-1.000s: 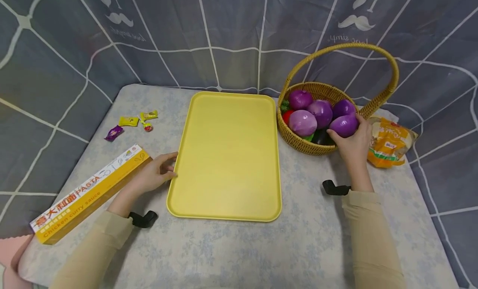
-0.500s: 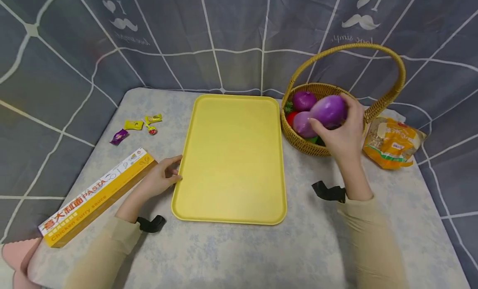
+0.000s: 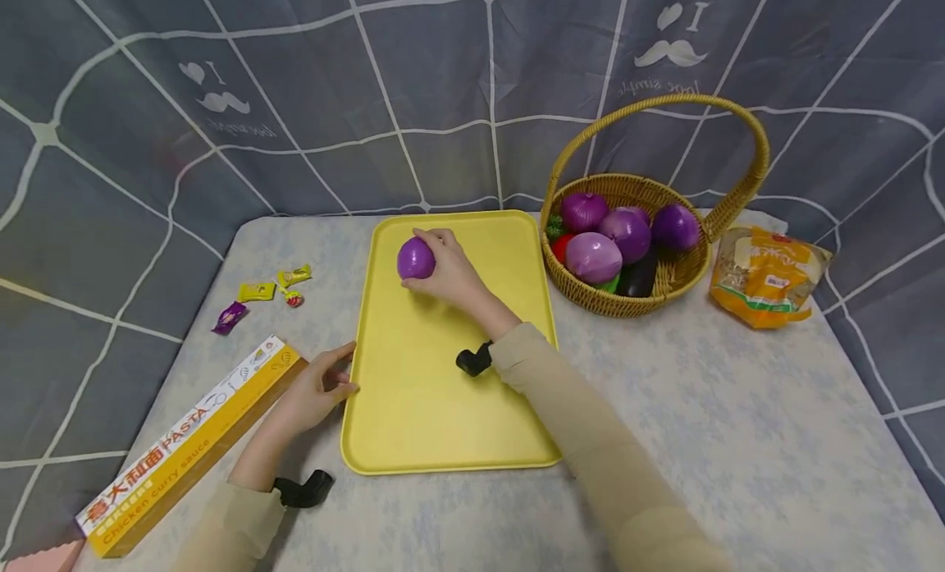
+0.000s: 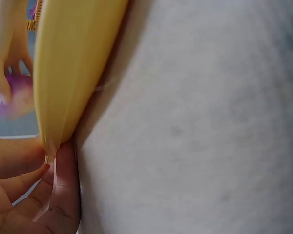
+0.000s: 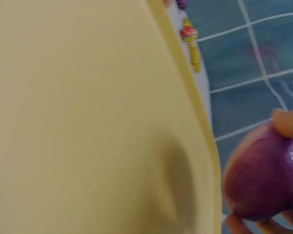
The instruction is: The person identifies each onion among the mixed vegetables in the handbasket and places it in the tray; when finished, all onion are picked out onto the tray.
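My right hand point(image 3: 450, 270) grips a glossy purple egg-shaped fruit or vegetable point(image 3: 416, 258), held over the upper left part of the yellow tray point(image 3: 450, 408). The right wrist view shows this purple piece point(image 5: 263, 175) between thumb and fingertips, with a dark shadow on the tray below. At the tray's left edge, my left hand point(image 3: 313, 391) pinches the rim; in the left wrist view, the thumb and fingers point(image 4: 66, 185) close around the tray's edge point(image 4: 73, 73).
Right of the tray stands a wicker basket point(image 3: 605, 301) with a tall handle, holding several purple pieces and a dark eggplant point(image 3: 639, 275). An orange food bag point(image 3: 771, 276) lies beyond it. Leftward are a pasta box point(image 3: 192, 449), wrapped candies point(image 3: 256, 291) and a lollipop point(image 3: 293, 297).
My right hand has lifted the purple piece out of the basket and carried it left over the tray. The left hand stays at the tray's left rim.
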Demonstrator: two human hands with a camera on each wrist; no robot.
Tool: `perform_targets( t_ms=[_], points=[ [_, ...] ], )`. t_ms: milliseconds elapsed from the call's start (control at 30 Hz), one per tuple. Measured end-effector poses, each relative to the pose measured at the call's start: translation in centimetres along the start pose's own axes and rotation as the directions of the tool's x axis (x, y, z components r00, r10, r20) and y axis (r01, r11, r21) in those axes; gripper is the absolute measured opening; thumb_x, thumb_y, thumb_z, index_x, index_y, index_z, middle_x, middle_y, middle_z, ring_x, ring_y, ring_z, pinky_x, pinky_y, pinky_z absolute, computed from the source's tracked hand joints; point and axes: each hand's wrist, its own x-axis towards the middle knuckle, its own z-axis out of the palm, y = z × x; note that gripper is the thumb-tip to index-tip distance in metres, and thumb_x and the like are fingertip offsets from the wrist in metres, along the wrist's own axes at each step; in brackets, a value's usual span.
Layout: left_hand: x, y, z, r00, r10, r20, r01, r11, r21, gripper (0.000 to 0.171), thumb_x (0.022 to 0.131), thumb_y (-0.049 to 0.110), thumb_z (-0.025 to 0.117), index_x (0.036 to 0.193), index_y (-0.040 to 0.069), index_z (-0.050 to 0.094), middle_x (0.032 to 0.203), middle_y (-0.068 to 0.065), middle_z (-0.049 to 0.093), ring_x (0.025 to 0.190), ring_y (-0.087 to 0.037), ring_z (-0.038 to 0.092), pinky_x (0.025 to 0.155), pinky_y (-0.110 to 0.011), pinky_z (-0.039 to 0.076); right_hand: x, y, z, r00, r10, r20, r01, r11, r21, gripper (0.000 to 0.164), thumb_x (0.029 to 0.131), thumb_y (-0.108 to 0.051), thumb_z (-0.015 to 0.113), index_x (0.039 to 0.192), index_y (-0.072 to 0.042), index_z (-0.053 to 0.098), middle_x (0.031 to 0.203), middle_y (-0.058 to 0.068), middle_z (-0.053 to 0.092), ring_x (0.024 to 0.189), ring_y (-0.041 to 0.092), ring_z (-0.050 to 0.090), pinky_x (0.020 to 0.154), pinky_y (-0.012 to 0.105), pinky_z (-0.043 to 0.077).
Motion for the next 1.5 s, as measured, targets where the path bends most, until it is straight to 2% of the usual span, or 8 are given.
perform_targets(
  t_ms=[100, 367, 533, 700, 833, 1000, 1233, 1500],
  points=[
    [-0.1, 0.1, 0.4, 1.0, -0.01, -0.003, 0.01, 1.0, 0.008, 0.067, 0.095, 0.004, 0.061, 0.154, 0.001, 0.03, 0.138, -0.023, 0.046, 0.096, -0.022, 0.051, 0.076, -0.025, 0.043, 0.8, -0.1, 1.5, 0.998, 0.01, 0.065, -0.005, 0.997, -0.075, 0.087, 0.08, -0.03, 0.082, 0.153, -0.017, 0.036, 0.148, 0.011, 0.037, 0.134, 0.028, 0.043, 0.107, 0.041, 0.044],
    [-0.4, -0.1, 0.6, 0.999, -0.041, 0.009, 0.041, 0.999, 0.014, 0.068, 0.095, 0.007, 0.063, 0.154, 0.002, 0.029, 0.137, -0.022, 0.047, 0.094, -0.02, 0.051, 0.076, -0.026, 0.042, 1.8, 0.1, 3.4, 0.99, 0.026, 0.14, 0.011, 0.965, -0.262, 0.087, 0.08, -0.035, 0.082, 0.151, -0.01, 0.037, 0.151, 0.009, 0.042, 0.134, 0.027, 0.043, 0.108, 0.037, 0.042],
    [-0.1, 0.2, 0.4, 0.998, -0.058, 0.027, 0.058, 0.998, 0.002, 0.07, 0.095, 0.008, 0.062, 0.155, 0.003, 0.027, 0.139, -0.023, 0.045, 0.095, -0.021, 0.05, 0.076, -0.028, 0.043, 2.0, 0.2, 3.7, 0.986, 0.05, 0.156, -0.009, 0.967, -0.254, 0.09, 0.081, -0.039, 0.08, 0.154, -0.017, 0.033, 0.157, 0.008, 0.034, 0.139, 0.029, 0.037, 0.109, 0.039, 0.041],
    [-0.3, 0.0, 0.4, 0.998, -0.062, 0.028, 0.062, 0.998, 0.006, 0.069, 0.096, 0.007, 0.062, 0.155, 0.002, 0.026, 0.137, -0.023, 0.045, 0.094, -0.021, 0.05, 0.076, -0.028, 0.043, 1.2, 0.0, 3.6, 0.991, 0.064, 0.121, -0.04, 0.98, -0.194, 0.097, 0.08, -0.042, 0.081, 0.157, -0.017, 0.026, 0.161, 0.007, 0.028, 0.146, 0.03, 0.028, 0.113, 0.042, 0.038],
    [-0.3, -0.1, 0.3, 0.998, -0.059, 0.02, 0.059, 0.998, 0.012, 0.069, 0.096, 0.007, 0.061, 0.155, 0.002, 0.027, 0.136, -0.022, 0.046, 0.094, -0.021, 0.05, 0.076, -0.028, 0.043, -0.4, -0.5, 1.2, 0.999, 0.022, 0.05, -0.017, 0.995, -0.102, 0.087, 0.083, -0.041, 0.078, 0.153, -0.013, 0.034, 0.159, 0.007, 0.033, 0.147, 0.029, 0.028, 0.116, 0.042, 0.033],
    [0.0, 0.0, 0.1, 1.0, -0.027, 0.012, 0.027, 0.999, 0.017, 0.068, 0.096, 0.008, 0.061, 0.155, 0.004, 0.028, 0.134, -0.02, 0.047, 0.094, -0.021, 0.05, 0.075, -0.027, 0.043, -4.1, -0.5, -4.2, 0.99, -0.064, -0.125, 0.07, 0.996, 0.051, 0.06, 0.087, -0.03, 0.076, 0.139, -0.009, 0.054, 0.142, 0.009, 0.053, 0.134, 0.025, 0.047, 0.11, 0.04, 0.041],
    [0.1, 0.2, 0.2, 1.0, -0.001, 0.018, 0.001, 1.0, -0.001, 0.067, 0.096, 0.007, 0.061, 0.154, 0.001, 0.029, 0.125, -0.019, 0.05, 0.091, -0.02, 0.048, 0.071, -0.026, 0.042, -9.7, 1.8, -11.3, 0.933, -0.046, -0.356, 0.134, 0.964, 0.228, 0.038, 0.089, -0.014, 0.073, 0.124, -0.003, 0.064, 0.127, 0.013, 0.063, 0.118, 0.026, 0.06, 0.101, 0.041, 0.049],
    [0.0, 0.0, 0.1, 0.999, -0.019, 0.026, 0.019, 1.0, 0.0, 0.068, 0.096, 0.007, 0.06, 0.155, 0.002, 0.027, 0.127, -0.02, 0.048, 0.093, -0.021, 0.049, 0.072, -0.026, 0.043, -13.6, 5.3, -15.5, 0.863, 0.08, -0.498, 0.068, 0.96, 0.271, 0.037, 0.091, -0.013, 0.071, 0.125, -0.003, 0.064, 0.125, 0.013, 0.064, 0.115, 0.027, 0.062, 0.1, 0.028, 0.049]
  ],
)
